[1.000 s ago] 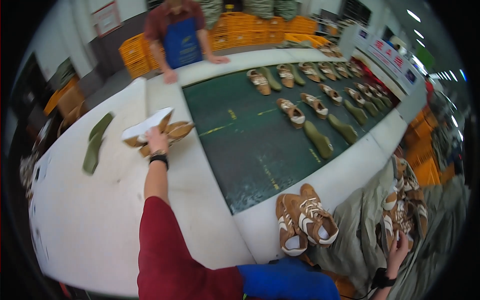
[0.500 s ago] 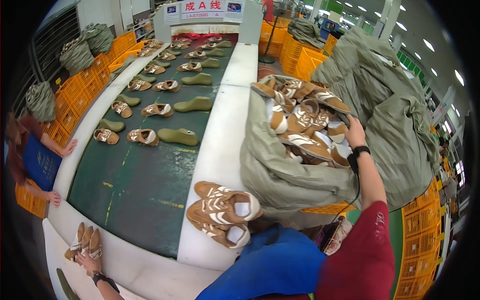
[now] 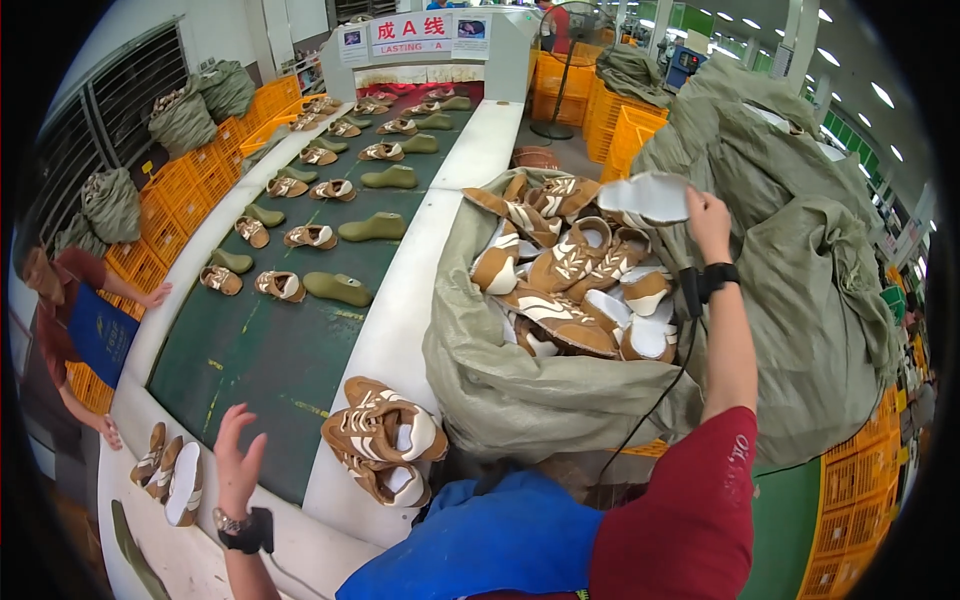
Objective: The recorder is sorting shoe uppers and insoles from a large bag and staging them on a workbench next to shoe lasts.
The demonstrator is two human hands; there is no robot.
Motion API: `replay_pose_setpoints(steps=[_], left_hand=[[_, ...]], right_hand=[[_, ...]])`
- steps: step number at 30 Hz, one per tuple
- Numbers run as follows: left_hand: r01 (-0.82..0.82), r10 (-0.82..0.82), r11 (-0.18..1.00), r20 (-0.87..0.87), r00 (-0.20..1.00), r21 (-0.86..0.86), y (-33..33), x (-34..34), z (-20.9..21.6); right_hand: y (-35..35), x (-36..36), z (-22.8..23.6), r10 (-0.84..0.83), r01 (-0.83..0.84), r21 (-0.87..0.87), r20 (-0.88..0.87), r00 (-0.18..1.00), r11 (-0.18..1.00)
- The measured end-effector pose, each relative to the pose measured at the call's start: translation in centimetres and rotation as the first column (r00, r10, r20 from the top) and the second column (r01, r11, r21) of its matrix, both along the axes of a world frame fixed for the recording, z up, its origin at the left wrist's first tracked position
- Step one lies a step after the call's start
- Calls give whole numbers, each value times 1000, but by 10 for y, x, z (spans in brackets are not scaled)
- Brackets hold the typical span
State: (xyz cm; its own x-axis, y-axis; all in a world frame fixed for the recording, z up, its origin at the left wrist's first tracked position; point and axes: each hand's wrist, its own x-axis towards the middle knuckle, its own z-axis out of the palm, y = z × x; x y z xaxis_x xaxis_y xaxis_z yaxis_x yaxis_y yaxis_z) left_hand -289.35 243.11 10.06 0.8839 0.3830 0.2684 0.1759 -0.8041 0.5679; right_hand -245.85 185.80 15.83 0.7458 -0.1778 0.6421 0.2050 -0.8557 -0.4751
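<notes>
My right hand [image 3: 710, 228] grips the end of a shoe upper [image 3: 645, 199], its white underside showing, above the sack's far right side. Below it, the grey-green sack [image 3: 530, 400] is full of brown-and-white shoe uppers [image 3: 560, 322], several with white bottoms up. My left hand [image 3: 240, 462] is raised over the near left corner of the conveyor belt [image 3: 240, 360], fingers apart and holding nothing. Left of it on the white ledge stand three uppers [image 3: 160, 472], one showing its white underside. A small pile of uppers [image 3: 385, 435] rests on the white ledge nearest me.
Along the belt lie rows of uppers beside green shoe lasts [image 3: 372, 227]. Another green last [image 3: 135, 550] lies at the near left. Across the belt, a person [image 3: 85, 310] rests both hands on its edge. Orange crates [image 3: 850, 510] and a large covered sack [image 3: 790, 300] stand right.
My left hand has come up off the uppers on the left ledge and opened. My right hand has lifted an upper at the sack. The view has shifted too.
</notes>
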Motion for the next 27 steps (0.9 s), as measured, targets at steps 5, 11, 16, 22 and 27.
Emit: replay_pose_setpoints(steps=[5, 11, 16, 22, 27], left_hand=[[263, -291, 955, 262, 920, 136, -114, 97, 22], [304, -538, 758, 290, 792, 577, -233, 147, 52], [305, -488, 796, 256, 835, 523, -216, 166, 13], [358, -116, -30, 359, 926, -933, -162, 121, -10], [371, -5, -37, 371, 929, -928, -142, 76, -35]], right_hand=[[-1, -71, 44, 543, -420, 521, -102, 834, 743], [63, -148, 20, 863, -440, 783, -233, 448, 440], [95, -164, 7, 943, -402, 864, -209, 260, 302], [71, -130, -111, 634, -717, 91, -553, 541, 691], [90, -147, -127, 408, -677, -367, -584, 702, 638]])
